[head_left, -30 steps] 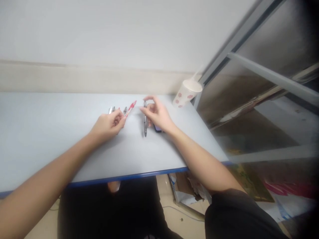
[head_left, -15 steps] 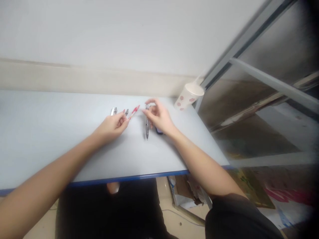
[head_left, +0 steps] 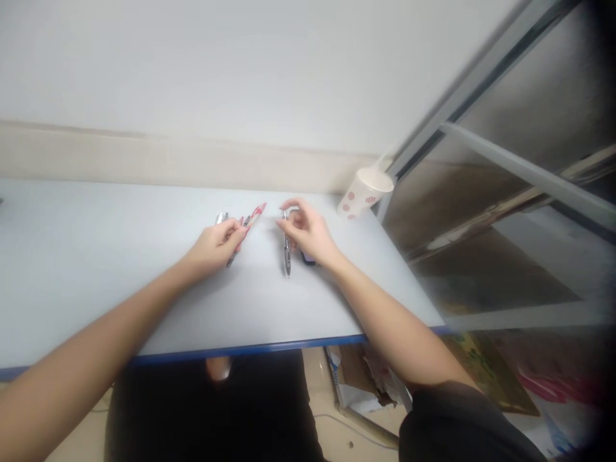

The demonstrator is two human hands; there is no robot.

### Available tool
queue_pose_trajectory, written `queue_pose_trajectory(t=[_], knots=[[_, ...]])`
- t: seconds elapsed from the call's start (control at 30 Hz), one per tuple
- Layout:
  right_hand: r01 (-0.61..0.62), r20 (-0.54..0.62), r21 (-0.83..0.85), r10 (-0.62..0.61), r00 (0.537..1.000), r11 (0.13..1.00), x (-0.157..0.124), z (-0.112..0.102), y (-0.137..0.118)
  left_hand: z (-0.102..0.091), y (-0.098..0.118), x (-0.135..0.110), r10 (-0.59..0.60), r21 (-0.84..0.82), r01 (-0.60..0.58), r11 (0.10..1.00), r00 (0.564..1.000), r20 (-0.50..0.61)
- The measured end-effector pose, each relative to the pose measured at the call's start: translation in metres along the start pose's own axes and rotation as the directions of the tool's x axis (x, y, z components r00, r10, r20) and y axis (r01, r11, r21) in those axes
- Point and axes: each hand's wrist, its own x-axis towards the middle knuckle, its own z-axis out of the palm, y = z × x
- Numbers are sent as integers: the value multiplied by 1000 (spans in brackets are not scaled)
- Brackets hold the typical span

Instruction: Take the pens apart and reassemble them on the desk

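My left hand (head_left: 214,246) rests on the pale grey table (head_left: 96,256), fingers curled and pinching a red pen (head_left: 255,215) that points up and right. A thin dark pen (head_left: 233,258) pokes out under its fingers, and a silver pen (head_left: 221,218) lies just behind the hand. My right hand (head_left: 308,232) sits a little to the right, thumb and forefinger pinched on the top of a dark grey pen (head_left: 287,247) that lies lengthwise on the table. A small dark object (head_left: 308,258) shows under that hand's palm.
A paper cup with red dots (head_left: 364,192) leans at the table's back right corner against a grey metal frame (head_left: 481,83). The table's blue front edge (head_left: 250,350) runs across below my arms. Cardboard and papers lie on the floor at the lower right.
Both hands have stayed almost in place. The left hand's fingers have shifted on the red pen, and a thin dark pen now shows beneath them.
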Motion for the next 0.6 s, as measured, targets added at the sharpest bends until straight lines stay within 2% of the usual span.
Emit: queue_pose_trajectory(t=[0.27, 0.37, 0.47, 0.6], knots=[[-25, 7, 43, 25, 1000, 999, -1, -1, -3, -8, 5, 6, -83, -317, 66, 946, 996, -41], [-15, 35, 25, 14, 999, 1000, -2, -2, -6, -10, 3, 9, -83, -384, 45, 922, 993, -82], [-10, 66, 17, 8, 998, 1000, -2, -3, -8, -10, 2, 11, -79, -491, 24, 871, 993, -90], [-10, 56, 13, 9, 998, 1000, -2, -3, -7, -10, 4, 12, -129, -595, 55, 802, 988, -84]])
